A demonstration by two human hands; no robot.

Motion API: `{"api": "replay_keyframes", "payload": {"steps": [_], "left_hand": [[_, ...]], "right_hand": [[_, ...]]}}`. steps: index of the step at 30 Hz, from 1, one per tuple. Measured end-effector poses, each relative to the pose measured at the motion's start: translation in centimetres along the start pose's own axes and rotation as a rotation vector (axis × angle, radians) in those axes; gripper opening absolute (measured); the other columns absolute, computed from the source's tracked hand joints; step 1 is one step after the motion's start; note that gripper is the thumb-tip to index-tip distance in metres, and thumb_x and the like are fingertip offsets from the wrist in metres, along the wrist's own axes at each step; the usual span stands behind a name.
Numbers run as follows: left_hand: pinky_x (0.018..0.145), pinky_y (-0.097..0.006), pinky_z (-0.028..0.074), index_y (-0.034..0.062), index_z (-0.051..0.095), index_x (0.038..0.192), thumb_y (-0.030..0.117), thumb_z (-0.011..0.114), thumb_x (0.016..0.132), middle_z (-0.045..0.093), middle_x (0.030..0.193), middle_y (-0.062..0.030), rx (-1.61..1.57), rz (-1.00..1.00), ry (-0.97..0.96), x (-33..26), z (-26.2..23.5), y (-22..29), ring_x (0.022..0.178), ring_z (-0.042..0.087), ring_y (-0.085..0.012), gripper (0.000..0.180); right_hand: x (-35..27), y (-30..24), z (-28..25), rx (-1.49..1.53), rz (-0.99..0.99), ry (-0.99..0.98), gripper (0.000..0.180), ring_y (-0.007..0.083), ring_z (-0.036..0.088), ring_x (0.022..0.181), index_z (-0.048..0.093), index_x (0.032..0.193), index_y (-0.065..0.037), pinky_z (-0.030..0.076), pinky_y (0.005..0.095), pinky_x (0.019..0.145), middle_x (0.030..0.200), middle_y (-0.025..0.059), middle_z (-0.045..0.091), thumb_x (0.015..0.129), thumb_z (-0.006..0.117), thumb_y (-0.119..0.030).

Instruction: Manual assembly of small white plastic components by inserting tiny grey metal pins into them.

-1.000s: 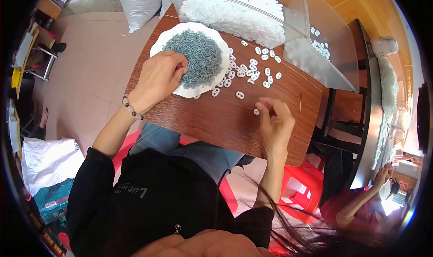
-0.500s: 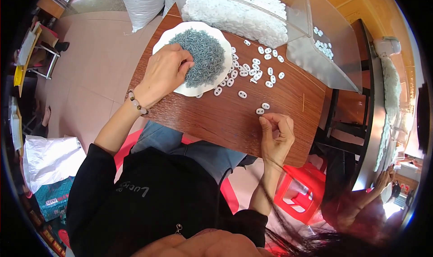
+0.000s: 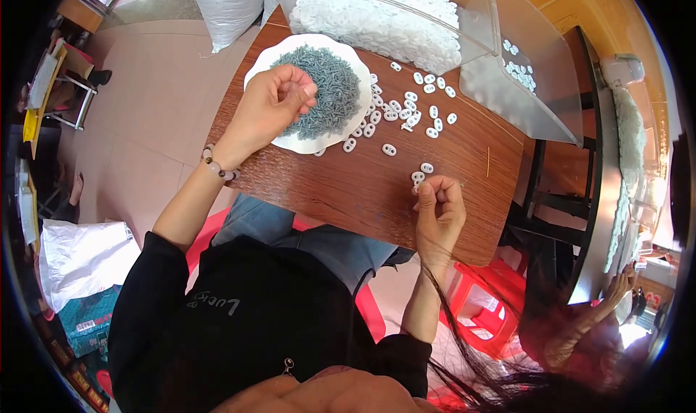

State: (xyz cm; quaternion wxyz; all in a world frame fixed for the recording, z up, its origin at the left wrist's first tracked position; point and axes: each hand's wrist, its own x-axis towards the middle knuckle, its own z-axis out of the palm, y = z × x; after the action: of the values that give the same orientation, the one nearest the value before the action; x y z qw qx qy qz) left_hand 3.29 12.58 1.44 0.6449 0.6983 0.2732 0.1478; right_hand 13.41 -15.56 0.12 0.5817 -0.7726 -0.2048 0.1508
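White piece (image 3: 417, 185) partly hidden by right hand (image 3: 440, 211), contents of left hand (image 3: 268, 112) unclear

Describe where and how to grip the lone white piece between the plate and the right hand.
Probably pinch the piece across its long edges, from above and the person's side: it is oval, narrower across than along, lies flat, and has bare table on that side.
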Motion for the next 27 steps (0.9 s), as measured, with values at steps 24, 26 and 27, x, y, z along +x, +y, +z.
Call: {"api": "replay_keyframes", "payload": {"steps": [24,26,27], "left_hand": [[0.049,-0.015,0.042,0.0028,0.047,0.113,0.017,0.064,0.092,0.061,0.072,-0.0015,-0.309,-0.325,-0.674,-5.4,7.4,0.4,0.059,0.055,-0.0029,0.031],[0.049,-0.015,0.042,0.0029,0.048,0.112,0.017,0.064,0.092,0.061,0.072,-0.0014,-0.305,-0.331,-0.663,-5.5,7.5,0.0,0.058,0.055,-0.0029,0.030],[0.049,-0.015,0.042,0.0031,0.049,0.111,0.017,0.064,0.092,0.061,0.072,-0.0012,-0.308,-0.336,-0.663,-5.6,7.6,0.0,0.058,0.055,-0.0028,0.028]], "right_hand": [[-3.2,-1.2,1.5,0.229,0.086,-0.275,0.015,0.0075,0.056,0.079,0.068,0.101,0.002,0.045,0.0197,0.073,0.084,0.0018,0.057,0.086,0.065,0.003],[-3.1,-0.6,1.7,0.223,0.040,-0.274,0.011,0.0073,0.055,0.078,0.068,0.096,0.003,0.046,0.0201,0.071,0.084,0.0021,0.057,0.085,0.067,0.003],[-3.1,-0.8,1.5,0.222,0.042,-0.273,0.011,0.0073,0.055,0.078,0.068,0.096,0.003,0.046,0.0201,0.071,0.084,0.0021,0.057,0.085,0.067,0.003]]}}
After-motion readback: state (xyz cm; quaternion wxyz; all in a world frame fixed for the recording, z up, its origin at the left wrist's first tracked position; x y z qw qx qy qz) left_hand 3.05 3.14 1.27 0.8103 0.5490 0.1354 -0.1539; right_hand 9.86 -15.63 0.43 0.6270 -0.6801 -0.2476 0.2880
